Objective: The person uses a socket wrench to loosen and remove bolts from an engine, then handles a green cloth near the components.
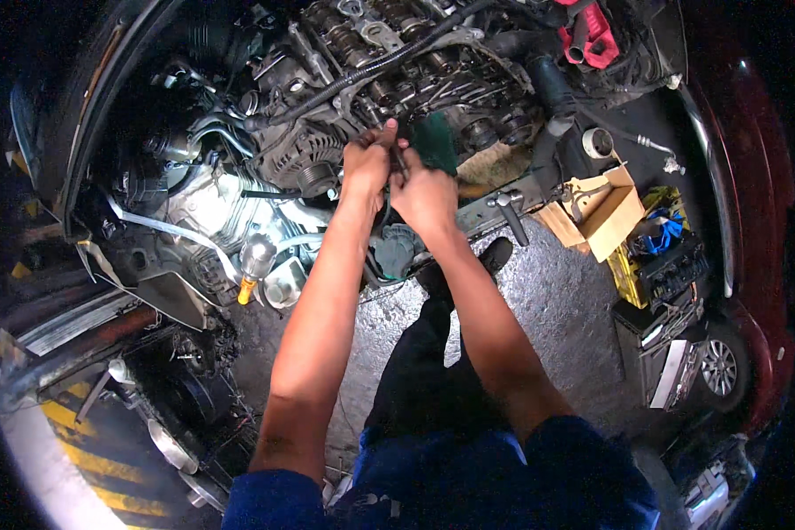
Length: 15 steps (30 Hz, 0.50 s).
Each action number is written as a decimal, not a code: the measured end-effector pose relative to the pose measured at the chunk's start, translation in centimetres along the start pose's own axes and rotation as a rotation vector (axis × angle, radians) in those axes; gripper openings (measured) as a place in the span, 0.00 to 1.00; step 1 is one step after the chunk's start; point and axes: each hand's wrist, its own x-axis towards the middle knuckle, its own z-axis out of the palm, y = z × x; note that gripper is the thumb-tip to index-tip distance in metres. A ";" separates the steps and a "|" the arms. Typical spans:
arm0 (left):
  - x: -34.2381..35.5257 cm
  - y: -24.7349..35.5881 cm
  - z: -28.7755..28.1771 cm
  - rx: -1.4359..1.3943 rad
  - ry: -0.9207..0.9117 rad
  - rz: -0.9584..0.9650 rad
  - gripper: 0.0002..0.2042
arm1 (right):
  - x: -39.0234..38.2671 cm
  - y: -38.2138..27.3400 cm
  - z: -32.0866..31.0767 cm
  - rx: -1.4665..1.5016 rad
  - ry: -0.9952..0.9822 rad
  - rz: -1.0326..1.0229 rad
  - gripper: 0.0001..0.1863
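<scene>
- The left hand is closed around a thin dark tool shaft, its thumb and fingers pinched at the top, right at the front edge of the open engine.
- The right hand sits just beside the left, touching it, and is curled around the same shaft lower down; a dark green cloth rises from behind its fingers, and whether the hand grips the cloth cannot be told.
- Both forearms reach up from the lower edge, over the person's dark trousers and black shoe on the wet grey floor.
- Just left of the hands lies the alternator, with a black corrugated hose running diagonally above it across the exposed camshafts.
- Lower left, a work lamp with an orange handle hangs beside the silver gearbox housing.
- To the right, an open cardboard box rests near the front crossmember, with a roll of tape above it.
- Further right stand a yellow crate with blue items and a black tray of tools.
- A red clamp-like part lies at the top right, beside the dark red car body.
</scene>
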 end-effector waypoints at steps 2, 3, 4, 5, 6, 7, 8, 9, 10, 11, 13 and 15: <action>0.2 0.1 0.5 0.058 0.025 0.011 0.10 | -0.2 -0.1 -1.0 0.043 -0.005 0.007 0.22; 1.1 -0.2 -0.5 -0.042 0.015 0.061 0.11 | -0.4 -0.8 -1.3 0.093 -0.025 -0.007 0.23; 1.3 -0.1 0.8 -0.130 -0.043 0.025 0.11 | 0.3 1.0 0.3 0.317 0.087 -0.007 0.19; 1.3 0.1 1.2 -0.213 -0.081 -0.012 0.11 | 0.3 2.2 1.6 0.319 0.097 -0.003 0.19; 2.1 -0.1 0.1 -0.232 -0.131 -0.048 0.13 | 0.0 2.3 2.9 1.215 -0.146 0.119 0.17; 1.9 -0.1 -0.1 -0.229 -0.125 -0.051 0.13 | -0.3 1.3 2.6 2.097 -0.419 0.267 0.14; 1.7 0.0 -0.3 -0.198 -0.130 -0.096 0.13 | -1.7 0.1 2.6 2.210 -0.274 0.312 0.13; 1.3 0.4 0.1 -0.163 -0.149 -0.139 0.14 | -2.0 0.4 2.8 2.214 -0.264 0.307 0.13; 0.9 1.1 0.7 -0.102 -0.181 -0.171 0.15 | -2.1 0.8 2.9 2.243 -0.277 0.317 0.13; 0.9 1.2 1.2 -0.097 -0.190 -0.171 0.15 | -2.1 1.3 3.0 2.271 -0.289 0.327 0.14; 1.4 0.9 0.2 -0.013 -0.166 -0.100 0.15 | -1.9 1.7 3.0 2.103 -0.330 0.129 0.19; 1.4 0.1 -0.4 -0.088 -0.143 -0.084 0.13 | -2.0 0.8 1.0 0.241 0.031 -0.024 0.17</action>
